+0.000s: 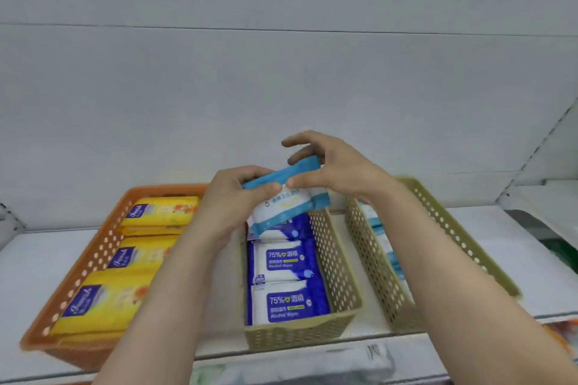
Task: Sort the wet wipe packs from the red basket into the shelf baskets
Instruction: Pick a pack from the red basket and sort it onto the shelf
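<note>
Light-blue wipe pack (pixel 287 197) was held tilted between both sets of fingers — left hand (pixel 233 197) pinching its near-left edge, right hand (pixel 331 166) its far end — above the middle basket (pixel 336 262) of blue packs (pixel 286 281).
</note>
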The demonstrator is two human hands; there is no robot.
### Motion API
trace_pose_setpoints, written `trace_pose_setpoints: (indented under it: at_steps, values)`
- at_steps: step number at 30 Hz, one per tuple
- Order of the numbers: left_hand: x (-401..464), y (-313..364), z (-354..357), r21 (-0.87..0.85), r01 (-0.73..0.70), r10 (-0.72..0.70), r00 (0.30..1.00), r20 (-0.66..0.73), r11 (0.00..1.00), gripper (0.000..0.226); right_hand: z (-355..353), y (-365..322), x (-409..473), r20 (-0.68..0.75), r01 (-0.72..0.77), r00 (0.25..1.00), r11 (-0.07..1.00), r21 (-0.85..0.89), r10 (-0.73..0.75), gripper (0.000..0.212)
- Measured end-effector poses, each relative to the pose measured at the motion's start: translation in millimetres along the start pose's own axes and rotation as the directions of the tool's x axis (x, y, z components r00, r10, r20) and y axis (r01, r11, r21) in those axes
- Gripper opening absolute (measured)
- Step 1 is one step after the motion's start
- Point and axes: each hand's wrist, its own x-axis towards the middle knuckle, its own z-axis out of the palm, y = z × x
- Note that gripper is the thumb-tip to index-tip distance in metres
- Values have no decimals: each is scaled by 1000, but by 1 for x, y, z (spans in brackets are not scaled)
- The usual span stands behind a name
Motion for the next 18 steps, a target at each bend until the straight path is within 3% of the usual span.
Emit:
trace_pose_setpoints:
  at_steps: [3,7,11,14,18]
  values:
    - [7,6,58,70,-30,28,999,29,997,12,-49,20,-19,77,16,997,995,-100,-8,30]
    - [10,-15,130,45,13,-9,997,-82,999,22,-108,72,-43,-29,-73,997,981,-180,69,18]
    - [5,-40,183,200,136,-125,990,-68,970,52,-160,128,-56,-250,-263,939,961,-87,235,18]
    - [5,-43,203,325,185,-160,982,-103,927,59,-172,155,-59,-198,-358,921,929,-97,334,20]
    - [7,-45,205,393,212,-182,977,-112,895,45,-157,178,-49,-133,-386,919,916,-107,372,24]
